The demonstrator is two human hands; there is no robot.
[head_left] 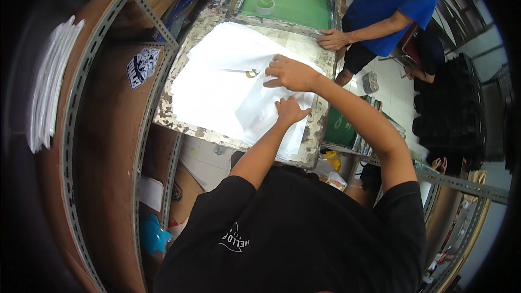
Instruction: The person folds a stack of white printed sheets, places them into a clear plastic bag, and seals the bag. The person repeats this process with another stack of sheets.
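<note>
Thin, white, flat sheets (211, 87) were touched by the left hand (292, 111), fingers spread; the right hand (293, 74) was half-curled, its grip unclear.

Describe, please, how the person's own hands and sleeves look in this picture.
The left hand and the right hand are bare, without gloves; no watch or bracelet is visible. The sleeves are short and plain black, part of a black shirt with a small white print.
</note>
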